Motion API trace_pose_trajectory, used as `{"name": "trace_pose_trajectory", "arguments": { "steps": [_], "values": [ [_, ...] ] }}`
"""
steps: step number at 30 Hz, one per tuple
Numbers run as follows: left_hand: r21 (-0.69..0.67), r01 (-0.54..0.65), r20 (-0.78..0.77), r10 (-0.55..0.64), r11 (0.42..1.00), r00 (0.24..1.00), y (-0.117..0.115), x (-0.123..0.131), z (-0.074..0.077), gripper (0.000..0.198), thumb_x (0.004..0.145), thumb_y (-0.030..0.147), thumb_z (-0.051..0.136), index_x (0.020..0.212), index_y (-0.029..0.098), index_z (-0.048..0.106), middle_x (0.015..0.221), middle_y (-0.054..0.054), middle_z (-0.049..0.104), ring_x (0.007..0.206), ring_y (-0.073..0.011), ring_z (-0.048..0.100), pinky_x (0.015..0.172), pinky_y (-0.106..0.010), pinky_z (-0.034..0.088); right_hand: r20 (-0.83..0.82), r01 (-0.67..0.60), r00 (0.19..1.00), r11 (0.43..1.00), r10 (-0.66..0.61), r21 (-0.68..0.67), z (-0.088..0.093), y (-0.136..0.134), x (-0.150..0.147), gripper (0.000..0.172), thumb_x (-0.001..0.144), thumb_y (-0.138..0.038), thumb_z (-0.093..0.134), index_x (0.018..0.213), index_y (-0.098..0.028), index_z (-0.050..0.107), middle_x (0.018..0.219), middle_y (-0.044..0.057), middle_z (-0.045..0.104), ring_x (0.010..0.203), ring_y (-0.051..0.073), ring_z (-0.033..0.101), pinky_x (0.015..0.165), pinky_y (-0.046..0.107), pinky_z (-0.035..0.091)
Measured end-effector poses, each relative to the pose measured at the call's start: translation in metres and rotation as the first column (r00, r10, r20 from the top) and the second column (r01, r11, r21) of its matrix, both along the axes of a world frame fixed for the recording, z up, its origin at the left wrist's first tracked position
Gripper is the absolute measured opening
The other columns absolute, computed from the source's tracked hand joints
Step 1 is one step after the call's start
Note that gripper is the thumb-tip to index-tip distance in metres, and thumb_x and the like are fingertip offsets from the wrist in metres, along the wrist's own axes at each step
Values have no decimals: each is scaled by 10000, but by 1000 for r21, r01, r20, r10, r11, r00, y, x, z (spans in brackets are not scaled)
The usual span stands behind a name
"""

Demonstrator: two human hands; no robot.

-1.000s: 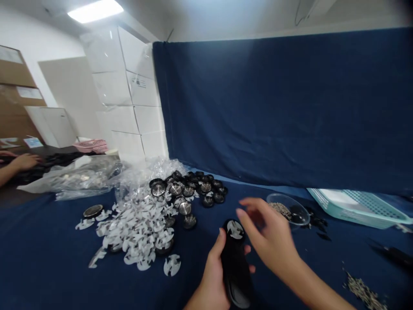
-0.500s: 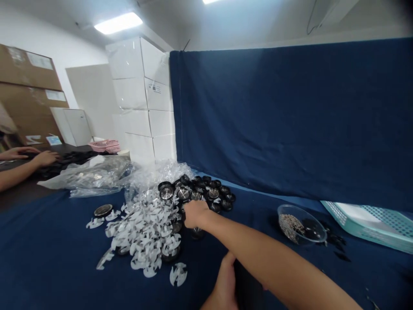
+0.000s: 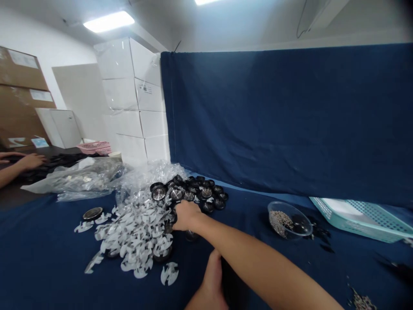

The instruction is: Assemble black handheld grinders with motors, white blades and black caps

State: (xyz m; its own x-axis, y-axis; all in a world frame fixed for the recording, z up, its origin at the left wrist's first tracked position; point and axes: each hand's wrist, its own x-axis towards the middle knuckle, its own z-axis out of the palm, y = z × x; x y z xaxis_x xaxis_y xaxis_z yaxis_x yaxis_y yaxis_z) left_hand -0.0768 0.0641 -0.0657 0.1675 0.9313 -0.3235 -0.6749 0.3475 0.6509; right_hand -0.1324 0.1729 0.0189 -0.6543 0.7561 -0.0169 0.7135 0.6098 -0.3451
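My right hand (image 3: 185,215) reaches into the pile of round black parts (image 3: 206,192) with silvery faces, at the edge of the white plastic pieces. Its fingers are curled and mostly hidden, so what they grip cannot be made out. Low in the view, my left hand (image 3: 209,280) is wrapped round a dark object (image 3: 235,286), thumb up. My right forearm covers part of that object, and its kind does not show. To the left spreads a heap of flat white plastic pieces (image 3: 135,232). One round black part (image 3: 92,213) lies apart at the left.
A clear bowl (image 3: 305,234) with small metal bits stands at right, near a teal basket (image 3: 351,226). Loose bits (image 3: 363,300) lie at lower right. Plastic bags (image 3: 87,176), stacked white boxes (image 3: 125,94) and a pink basket (image 3: 97,148) stand behind. Another person's hand (image 3: 34,160) shows far left.
The view has turned slightly right, so everything sits further left. My right hand stays at the pile, and my left hand keeps its hold on the dark object.
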Motion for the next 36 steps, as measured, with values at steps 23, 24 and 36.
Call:
{"name": "trace_pose_trajectory", "arguments": {
  "steps": [23, 24, 36],
  "values": [
    [112, 182, -4, -183, 977, 983, -88, 82, 76, 466, 868, 506, 601, 1251, 249, 536, 940, -59, 735, 585, -149, 670, 557, -270, 530, -642, 220, 738, 973, -211, -66, 15, -212, 295, 615, 962, -294, 514, 1469, -473, 215, 1564, -94, 229, 1449, 158, 179, 1198, 400, 182],
    [117, 195, -26, -193, 974, 981, -91, 85, 78, 475, 867, 517, 596, 1255, 252, 525, 927, -57, 734, 563, -147, 668, 534, -260, 521, -628, 214, 752, 975, -197, -50, 19, -215, 301, 629, 957, -274, 516, 1469, -474, 211, 1565, -93, 227, 1447, 156, 185, 1197, 399, 183],
    [155, 300, -271, -251, 941, 929, -116, 102, 92, 511, 868, 599, 521, 1263, 277, 478, 813, -39, 711, 433, -151, 631, 397, -219, 442, -600, 170, 749, 957, -281, -236, 30, -244, 328, 604, 948, -313, 532, 1460, -465, 251, 1573, -95, 201, 1456, 156, 149, 1194, 407, 164]
  ]
}}
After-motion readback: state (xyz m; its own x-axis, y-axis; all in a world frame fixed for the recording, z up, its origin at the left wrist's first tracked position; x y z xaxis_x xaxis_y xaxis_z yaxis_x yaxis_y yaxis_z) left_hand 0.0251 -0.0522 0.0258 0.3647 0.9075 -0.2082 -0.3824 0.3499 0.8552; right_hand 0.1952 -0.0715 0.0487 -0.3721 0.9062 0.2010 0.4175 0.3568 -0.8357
